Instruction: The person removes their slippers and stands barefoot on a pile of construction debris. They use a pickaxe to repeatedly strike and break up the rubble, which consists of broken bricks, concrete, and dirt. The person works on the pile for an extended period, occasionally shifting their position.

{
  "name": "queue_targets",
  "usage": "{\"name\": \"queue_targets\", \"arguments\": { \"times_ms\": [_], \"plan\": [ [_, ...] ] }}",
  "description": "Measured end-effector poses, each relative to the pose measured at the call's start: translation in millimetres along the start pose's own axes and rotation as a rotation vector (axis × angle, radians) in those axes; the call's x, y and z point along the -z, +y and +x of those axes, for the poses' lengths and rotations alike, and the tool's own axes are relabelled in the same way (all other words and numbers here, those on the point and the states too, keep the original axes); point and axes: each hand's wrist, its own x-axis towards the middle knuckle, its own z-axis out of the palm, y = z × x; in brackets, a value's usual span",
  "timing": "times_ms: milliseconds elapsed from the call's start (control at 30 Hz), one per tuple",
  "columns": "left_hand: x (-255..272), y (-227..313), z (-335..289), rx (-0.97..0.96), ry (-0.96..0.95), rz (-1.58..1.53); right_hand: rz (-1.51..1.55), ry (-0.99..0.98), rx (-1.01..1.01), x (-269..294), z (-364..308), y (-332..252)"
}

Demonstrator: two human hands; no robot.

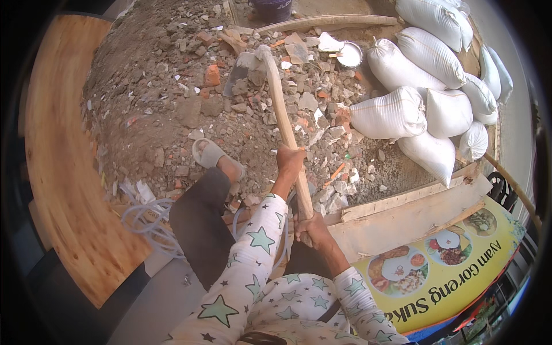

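Observation:
Both my hands are wrapped round the wooden handle of a hoe (pixel 278 103). My left hand (pixel 291 160) grips it about midway along, while my right hand (pixel 312 229) holds it near the end closest to me. At the far end, the hoe's flat grey blade (pixel 237 75) rests against the heap of rubble (pixel 172 109). That heap is brown soil mixed with broken concrete, stones and brick bits. An orange brick piece (pixel 213 75) lies left of the blade. How deep the blade's edge sits cannot be made out.
Several filled white sacks (pixel 388 112) are piled at the right. Wooden boards (pixel 402 201) edge the heap near a yellow banner (pixel 443 270). A wooden panel (pixel 63 144) runs along the left, and a pale coiled hose (pixel 150 225) lies by my leg. A purple bucket (pixel 272 9) stands far off.

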Motion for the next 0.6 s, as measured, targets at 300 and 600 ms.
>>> {"name": "queue_targets", "arguments": {
  "times_ms": [300, 600],
  "plan": [
    [-26, -23, -42, 0.155, -0.183, -0.597, -0.566, 0.173, 0.086, 68, -100, 1],
    [-27, -97, -74, 0.611, -0.166, -0.827, -1.343, 0.380, 0.060, 140, -165, 50]
  ]
}}
